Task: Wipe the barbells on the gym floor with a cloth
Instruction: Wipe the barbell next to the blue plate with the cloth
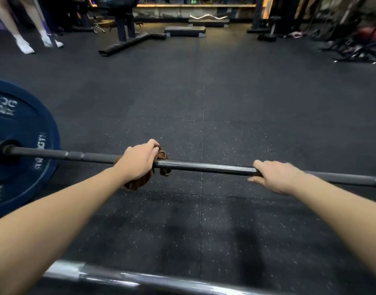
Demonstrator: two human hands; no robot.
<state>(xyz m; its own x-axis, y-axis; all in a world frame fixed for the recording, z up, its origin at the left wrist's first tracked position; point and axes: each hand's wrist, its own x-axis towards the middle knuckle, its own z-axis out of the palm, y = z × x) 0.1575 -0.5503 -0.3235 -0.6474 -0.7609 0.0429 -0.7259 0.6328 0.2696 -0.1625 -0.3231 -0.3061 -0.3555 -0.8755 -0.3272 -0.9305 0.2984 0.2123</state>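
Black speckled rubber flooring [204, 92] covers the gym; benches and racks stand along the top of the frame.

Item under work: a barbell [204, 168] lying across the middle of the frame, with a blue bumper plate [23, 128] on its end at the left edge.

Hands: my left hand [138, 162] is curled over the shaft left of centre, pressing a brown cloth [162, 155] around it; the cloth bunches out above and below my fingers. My right hand [276, 176] grips the bare shaft right of centre, fingers wrapped over it, thumb underneath.

Progress, as I judge it: partway through this bar. The stretch between my hands shines, which may mean it is wiped, though light alone could do that. The matte lengths toward the plate and toward the right edge look left to do. A second bar [140, 279] along the bottom edge and a curl bar [208, 17] at top centre carry no cloth; whether either is clean I cannot tell.

Writing: the plate shows white letters, "STR" and "GTH" either side of the shaft, likely STRENGTH. A "KG" mark sits higher up; its figures are too blurred to read.
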